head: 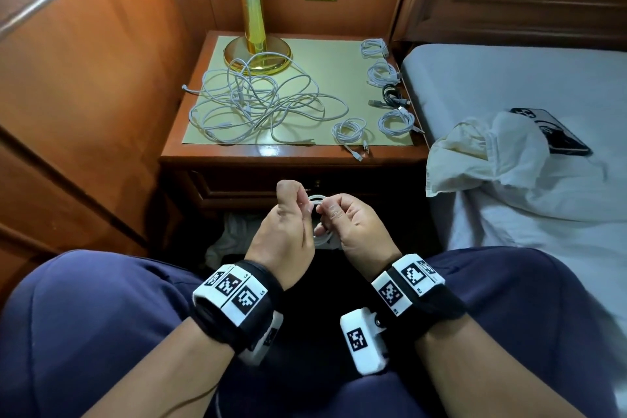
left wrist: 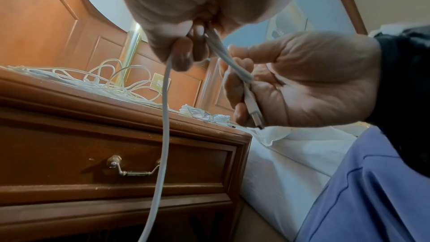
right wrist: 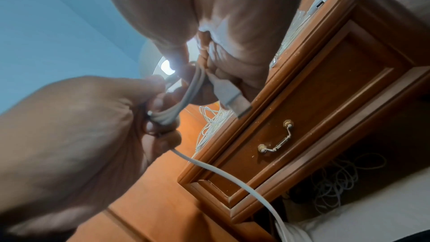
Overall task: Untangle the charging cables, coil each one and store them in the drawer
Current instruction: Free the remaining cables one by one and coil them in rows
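Observation:
Over my lap, in front of the nightstand, my left hand (head: 303, 204) and right hand (head: 326, 215) both grip one white cable (head: 315, 199) wound into small loops. In the left wrist view the cable's USB plug (left wrist: 254, 115) lies across my right palm, and a loose tail (left wrist: 163, 135) hangs down from my left fingers. The right wrist view shows the loops (right wrist: 186, 98) between both hands. A tangle of white cables (head: 258, 105) lies on the nightstand top. Several coiled cables sit along its right side, among them a black one (head: 392, 95). The drawer (left wrist: 116, 154) is closed.
A brass lamp (head: 254, 44) stands at the back of the nightstand (head: 210, 154). The bed (head: 509, 78) on the right carries a crumpled white cloth (head: 492, 159) and a phone (head: 553, 132). Wood panelling closes in the left. More cables (right wrist: 337, 181) lie in the space under the drawer.

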Motion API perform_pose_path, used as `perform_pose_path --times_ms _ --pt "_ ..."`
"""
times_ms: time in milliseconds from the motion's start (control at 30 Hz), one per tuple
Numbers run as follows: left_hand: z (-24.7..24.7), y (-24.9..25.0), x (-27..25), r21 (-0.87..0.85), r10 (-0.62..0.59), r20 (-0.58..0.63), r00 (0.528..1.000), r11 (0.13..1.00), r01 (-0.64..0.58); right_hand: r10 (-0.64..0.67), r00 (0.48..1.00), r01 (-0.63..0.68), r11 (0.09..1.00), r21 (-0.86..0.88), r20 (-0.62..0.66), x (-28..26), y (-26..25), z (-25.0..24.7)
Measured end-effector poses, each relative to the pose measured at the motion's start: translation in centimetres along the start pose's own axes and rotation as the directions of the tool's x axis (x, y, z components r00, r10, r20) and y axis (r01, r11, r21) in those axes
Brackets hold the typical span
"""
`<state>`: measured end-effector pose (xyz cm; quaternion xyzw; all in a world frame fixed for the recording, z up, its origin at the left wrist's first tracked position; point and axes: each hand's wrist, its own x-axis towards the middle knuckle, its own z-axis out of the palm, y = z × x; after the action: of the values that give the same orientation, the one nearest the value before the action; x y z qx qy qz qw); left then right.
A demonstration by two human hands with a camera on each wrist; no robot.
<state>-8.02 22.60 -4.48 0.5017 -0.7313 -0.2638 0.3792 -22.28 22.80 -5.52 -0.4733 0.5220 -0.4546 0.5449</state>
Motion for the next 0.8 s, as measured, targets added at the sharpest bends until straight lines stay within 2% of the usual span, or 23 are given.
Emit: perform_pose_path --times_ms 133,200,300,367,533,667,800 --pt "0.2 -0.3 -0.2 0.005 -0.031 0.013 0.999 1.0 0.031 0.046 0.997 -0.042 0.996 -0.078 0.057 -0.5 -0.3 -0.1" --pt "0.2 -0.5 -0.1 0.017 -0.038 0.0 0.999 0.999 0.038 0.02 0.998 -0.009 0.986 -0.168 0.067 -0.5 -0.2 -0.2" --pt "0.1 -0.6 -0.1 0.018 -0.038 -0.021 0.999 0.999 0.039 -0.111 0.992 0.129 0.872 -0.471 0.067 -0.2 0.4 -0.8" --pt "0.0 -0.5 -0.1 -0.005 -0.039 -0.029 0.999 0.999 0.039 -0.186 0.98 0.192 0.79 -0.582 0.072 -0.1 0.3 -0.9" --pt "-0.2 -0.4 -0.1 -0.069 -0.022 0.007 1.0 0.997 0.022 -0.097 0.989 0.142 0.803 -0.579 0.108 -0.2 -0.2 -1.4" --pt "-1.0 -0.9 0.4 -0.132 -0.061 0.054 0.997 0.989 0.067 -0.182 0.983 0.167 0.811 -0.56 0.029 -0.1 -0.6 -2.2" --pt "-1.3 -1.8 0.7 -0.131 -0.077 -0.071 0.994 0.989 0.067 -0.226 0.974 0.183 0.817 -0.547 -0.012 -0.3 -0.8 -2.5"
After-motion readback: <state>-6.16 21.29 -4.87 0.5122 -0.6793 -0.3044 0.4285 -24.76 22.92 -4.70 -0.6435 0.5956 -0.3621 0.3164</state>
